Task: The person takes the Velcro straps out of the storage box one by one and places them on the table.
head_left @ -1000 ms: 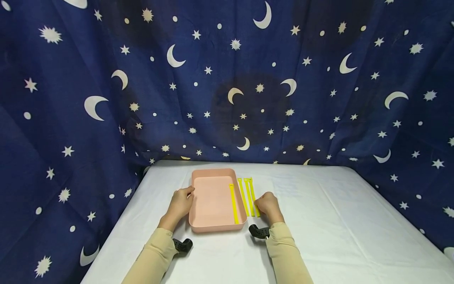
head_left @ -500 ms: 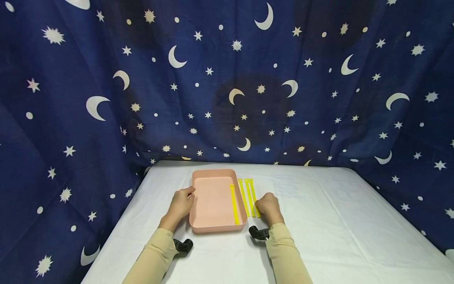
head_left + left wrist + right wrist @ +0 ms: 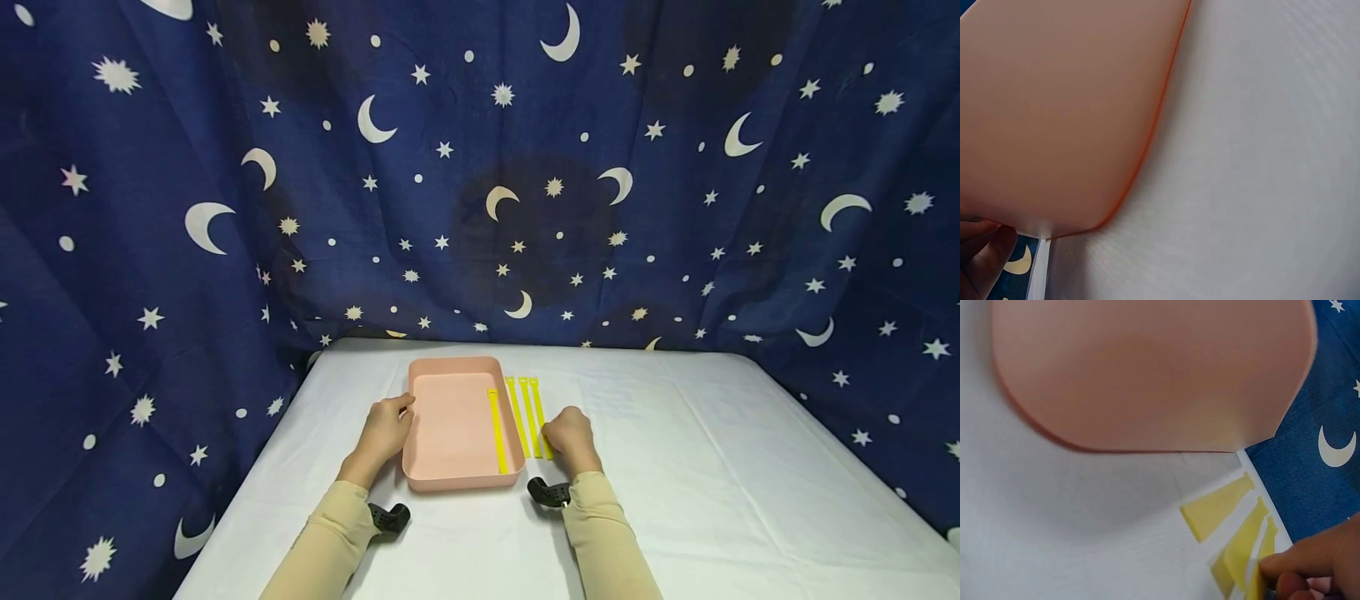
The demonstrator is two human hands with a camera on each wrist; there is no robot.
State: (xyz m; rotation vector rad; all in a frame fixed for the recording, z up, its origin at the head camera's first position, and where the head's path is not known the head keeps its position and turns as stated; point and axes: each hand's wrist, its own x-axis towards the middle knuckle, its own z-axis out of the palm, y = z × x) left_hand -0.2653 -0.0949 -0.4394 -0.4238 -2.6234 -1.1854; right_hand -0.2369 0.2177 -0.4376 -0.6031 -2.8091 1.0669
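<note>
A shallow pink tray (image 3: pixel 453 429) lies on the white table, and my left hand (image 3: pixel 382 429) grips its left rim. In the left wrist view, thumb and fingers (image 3: pixel 991 256) are at the tray's wall (image 3: pixel 1066 125). One flat yellow cable strap (image 3: pixel 498 433) with a slotted head lies inside the tray along its right side. Just outside the right wall, two more yellow straps (image 3: pixel 531 417) lie side by side. The rightmost yellow strap (image 3: pixel 538 408) is pinched near its lower half by my right hand (image 3: pixel 570 435); the fingers partly cover it in the right wrist view.
White cloth covers the table (image 3: pixel 712 467), which extends well to the right of the straps. A dark blue curtain (image 3: pixel 420 208) with moons and stars hangs behind and at both sides. Black wrist mounts (image 3: pixel 549 493) jut inward from both sleeves.
</note>
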